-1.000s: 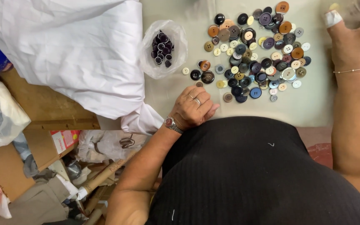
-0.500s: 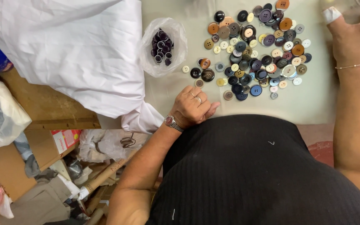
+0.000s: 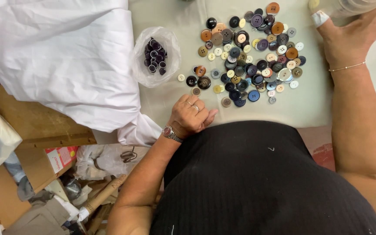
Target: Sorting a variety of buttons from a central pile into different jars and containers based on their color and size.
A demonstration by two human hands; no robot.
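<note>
Open lane: bare table (image 3: 310, 109) below button pile (image 3: 251, 52).
Blocked left: white cloth (image 3: 62, 56), button bag (image 3: 155, 56).

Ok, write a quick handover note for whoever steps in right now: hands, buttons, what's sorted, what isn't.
Left hand: loosely curled at the table edge, near the pile; cannot tell if it holds a button.
Right hand: resting on a clear container at the top right corner.
Mixed buttons: loose pile on the table.
Done: dark purple buttons gathered in a small clear bag.
Left: the mixed pile remains unsorted. White cloth lies to the left.
</note>
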